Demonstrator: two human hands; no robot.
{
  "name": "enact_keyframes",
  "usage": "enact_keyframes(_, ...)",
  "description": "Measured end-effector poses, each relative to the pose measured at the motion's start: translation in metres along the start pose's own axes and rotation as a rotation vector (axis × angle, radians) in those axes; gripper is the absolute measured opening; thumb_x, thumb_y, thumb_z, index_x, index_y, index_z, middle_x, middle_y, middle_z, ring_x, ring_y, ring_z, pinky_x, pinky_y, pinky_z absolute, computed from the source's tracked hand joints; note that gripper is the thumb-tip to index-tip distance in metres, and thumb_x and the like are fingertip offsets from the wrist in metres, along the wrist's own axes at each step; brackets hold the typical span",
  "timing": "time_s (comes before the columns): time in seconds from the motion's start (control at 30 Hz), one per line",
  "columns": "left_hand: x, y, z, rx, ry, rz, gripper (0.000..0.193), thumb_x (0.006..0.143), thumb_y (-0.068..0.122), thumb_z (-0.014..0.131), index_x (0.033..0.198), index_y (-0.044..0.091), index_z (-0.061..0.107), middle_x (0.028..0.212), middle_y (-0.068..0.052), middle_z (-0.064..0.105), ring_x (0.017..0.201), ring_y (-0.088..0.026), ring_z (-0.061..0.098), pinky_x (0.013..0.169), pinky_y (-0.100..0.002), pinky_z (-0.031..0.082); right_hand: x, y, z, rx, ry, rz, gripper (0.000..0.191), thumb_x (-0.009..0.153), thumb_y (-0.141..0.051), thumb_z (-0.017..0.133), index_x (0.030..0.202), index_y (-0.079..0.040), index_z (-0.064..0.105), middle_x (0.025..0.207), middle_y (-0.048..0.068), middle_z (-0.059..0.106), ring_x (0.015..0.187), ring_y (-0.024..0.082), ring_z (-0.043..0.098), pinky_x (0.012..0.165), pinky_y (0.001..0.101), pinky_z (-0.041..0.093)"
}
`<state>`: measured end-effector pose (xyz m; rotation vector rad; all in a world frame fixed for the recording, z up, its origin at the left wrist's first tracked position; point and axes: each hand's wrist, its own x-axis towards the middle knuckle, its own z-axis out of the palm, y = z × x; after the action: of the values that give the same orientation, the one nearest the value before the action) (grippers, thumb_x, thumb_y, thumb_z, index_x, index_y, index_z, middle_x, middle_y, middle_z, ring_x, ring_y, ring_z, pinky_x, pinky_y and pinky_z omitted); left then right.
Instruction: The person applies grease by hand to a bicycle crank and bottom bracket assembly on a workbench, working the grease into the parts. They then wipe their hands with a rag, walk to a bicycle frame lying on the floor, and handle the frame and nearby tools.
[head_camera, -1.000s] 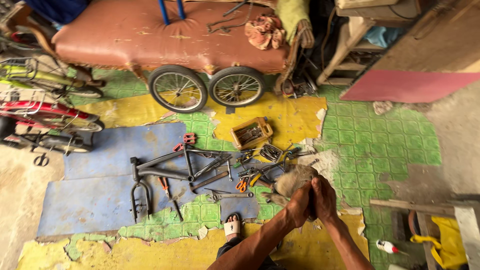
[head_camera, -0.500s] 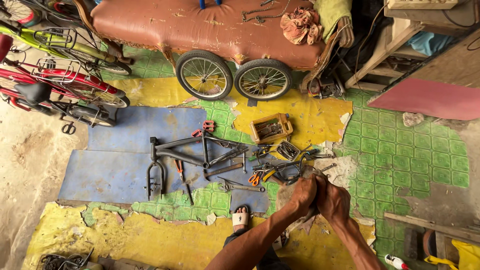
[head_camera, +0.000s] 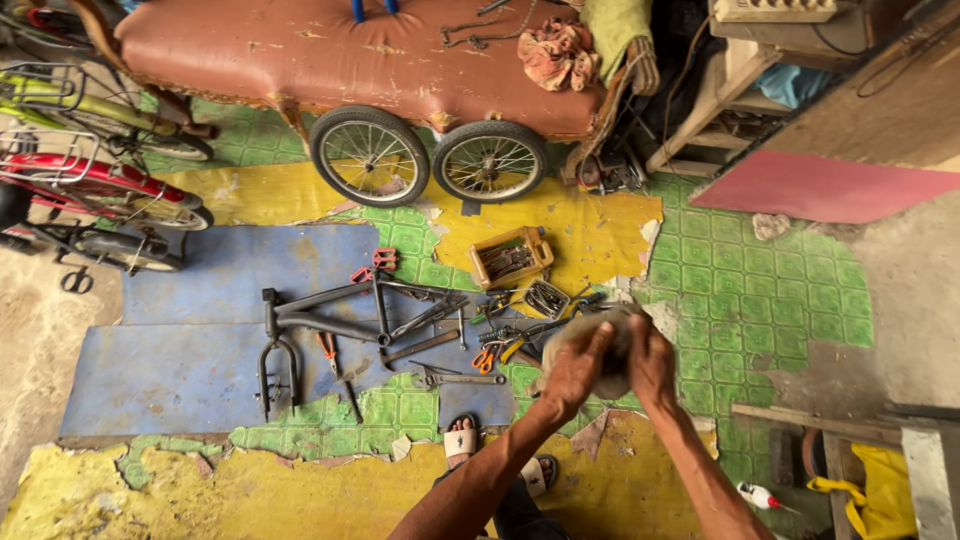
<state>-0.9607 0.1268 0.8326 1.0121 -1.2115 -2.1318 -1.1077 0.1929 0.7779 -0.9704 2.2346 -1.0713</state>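
Both hands have risen above the black bike frame (head_camera: 350, 320); left hand (head_camera: 578, 368) and right hand (head_camera: 652, 362) now clasp a grey rag (head_camera: 600, 345), wiping, tools untouched.

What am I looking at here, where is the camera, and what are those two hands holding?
The camera sits on a person's head and looks straight down, so you see their own arms from above. The left hand and right hand are pressed around a greyish rag, which may wrap something I cannot make out. Below the arms is a sandalled foot. On the patchy floor lie a black bicycle frame, orange-handled pliers, a wrench and a yellow tray of small tools. Further up, two small wheels lean against a worn brown bench. Bicycles stand at the left.
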Motion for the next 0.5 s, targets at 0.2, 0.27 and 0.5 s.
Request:
enact_keyframes(0.2,0.016,-0.005,-0.004,-0.178,0.083,-0.086,0.061,0.093,0.052,0.059,0.140,0.015,0.048,0.131,-0.017,0.060,0.123,-0.035,0.060,0.102,-0.047,0.054,-0.030,-0.041,0.039,0.556,-0.044,0.057,0.040,0.107,-0.042,0.047,0.112,-0.008,0.068,0.085,0.009,0.069,0.063,0.010,0.063,0.049,0.0248,0.054)
enact_keyframes(0.27,0.023,-0.015,-0.013,-0.154,0.087,-0.238,0.050,0.096,0.050,0.061,0.135,0.018,0.058,0.123,-0.014,0.065,0.115,-0.030,0.064,0.096,-0.044,0.056,-0.037,-0.048,0.042,0.834,-0.100,0.272,0.039,0.112,-0.037,0.051,0.108,-0.002,0.067,0.078,0.007,0.058,0.055,0.012,0.050,0.040,0.0271,0.042)
enact_keyframes(0.5,0.040,-0.043,-0.040,-0.489,0.202,-0.162,0.040,0.103,0.037,0.060,0.098,-0.001,0.070,0.087,-0.012,0.074,0.069,-0.018,0.067,0.063,-0.034,0.060,-0.050,-0.025,0.054,0.107,-0.254,-0.031,0.018,0.097,-0.009,0.050,0.097,0.000,0.066,0.082,0.012,0.070,0.055,0.017,0.057,0.049,0.0324,0.050)
